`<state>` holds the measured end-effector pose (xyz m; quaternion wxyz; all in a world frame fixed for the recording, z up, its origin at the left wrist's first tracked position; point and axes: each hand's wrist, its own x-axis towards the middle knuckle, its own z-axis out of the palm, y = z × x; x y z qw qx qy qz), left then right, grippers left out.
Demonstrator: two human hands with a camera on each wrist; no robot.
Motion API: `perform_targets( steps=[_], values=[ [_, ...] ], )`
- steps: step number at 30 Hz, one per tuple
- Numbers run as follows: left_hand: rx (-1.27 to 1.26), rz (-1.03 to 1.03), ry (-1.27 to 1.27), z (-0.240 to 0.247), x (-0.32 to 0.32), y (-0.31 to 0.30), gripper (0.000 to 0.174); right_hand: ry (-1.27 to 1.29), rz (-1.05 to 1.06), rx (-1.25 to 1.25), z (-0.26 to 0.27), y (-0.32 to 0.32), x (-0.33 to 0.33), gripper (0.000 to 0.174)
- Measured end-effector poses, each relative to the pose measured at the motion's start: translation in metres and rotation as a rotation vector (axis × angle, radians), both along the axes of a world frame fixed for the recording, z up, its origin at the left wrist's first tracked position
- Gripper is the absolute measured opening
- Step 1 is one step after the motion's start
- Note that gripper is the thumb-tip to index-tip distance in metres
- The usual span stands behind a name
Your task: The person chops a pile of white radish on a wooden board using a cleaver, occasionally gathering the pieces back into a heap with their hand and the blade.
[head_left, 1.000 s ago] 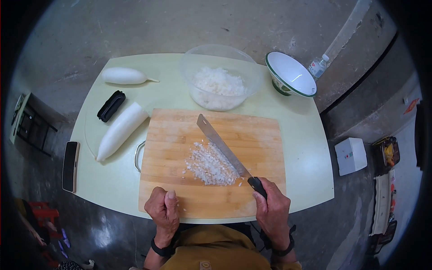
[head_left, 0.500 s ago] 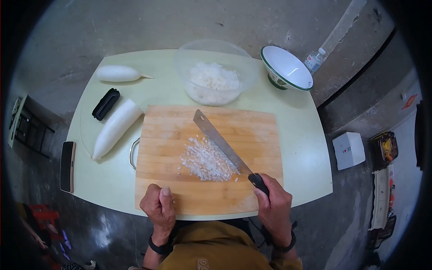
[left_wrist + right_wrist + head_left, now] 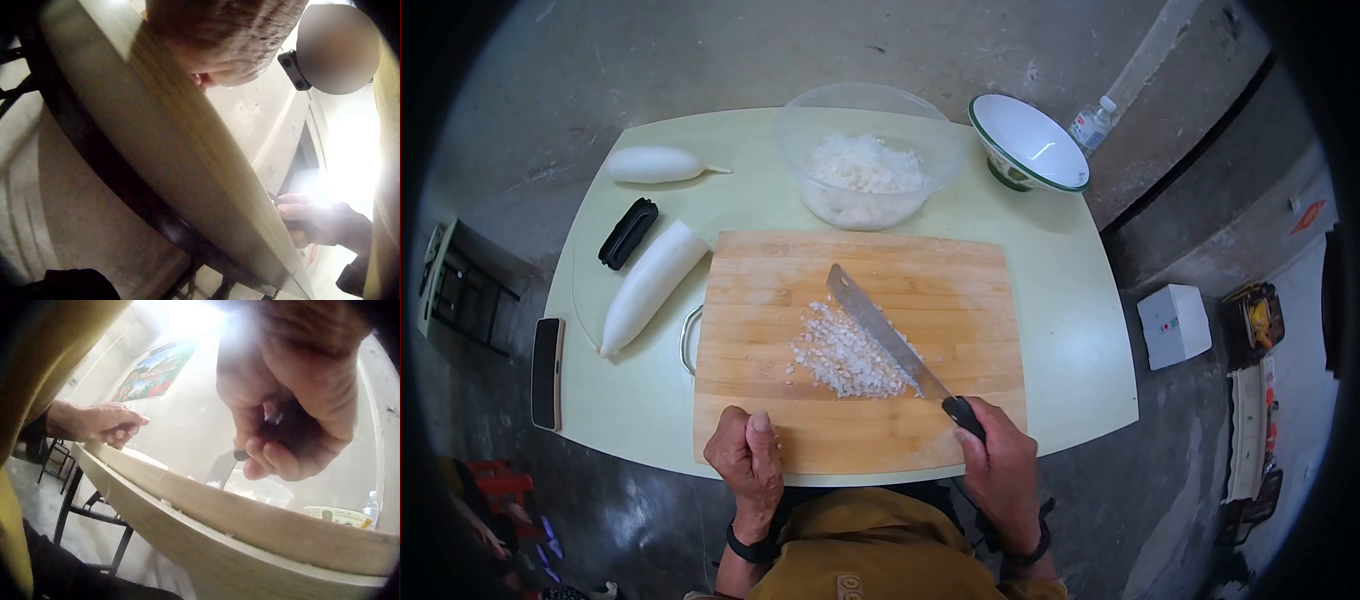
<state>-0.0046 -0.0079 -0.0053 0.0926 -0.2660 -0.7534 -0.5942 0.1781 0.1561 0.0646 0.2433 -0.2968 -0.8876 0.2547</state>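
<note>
My right hand grips the black handle of a kitchen knife. Its blade slants up and left over the board, along the right side of a pile of finely chopped white bits. The pile lies mid-board on a wooden cutting board. At the board's front left corner my left hand is curled into a fist, thumb uppermost, with nothing held. In the right wrist view the fingers wrap round the handle, and the left hand appears beyond the board's edge.
Behind the board stands a clear plastic bowl of white shreds. A green-rimmed bowl and a bottle are at the back right. To the left lie a cut white radish, a whole one, a black tray and a phone.
The knife has come slightly toward me over the board, its blade now closer over the pile. My left fist keeps its place at the corner. The head view has shifted a little.
</note>
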Motion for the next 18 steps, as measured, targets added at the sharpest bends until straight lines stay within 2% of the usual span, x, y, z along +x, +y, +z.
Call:
perform_targets(
  steps=[18],
  values=[
    [0.038, 0.010, -0.023, 0.0044, 0.0021, 0.0010, 0.043, 0.056, 0.011, -0.001, -0.0008, 0.0008, -0.0084, 0.032]
  ],
)
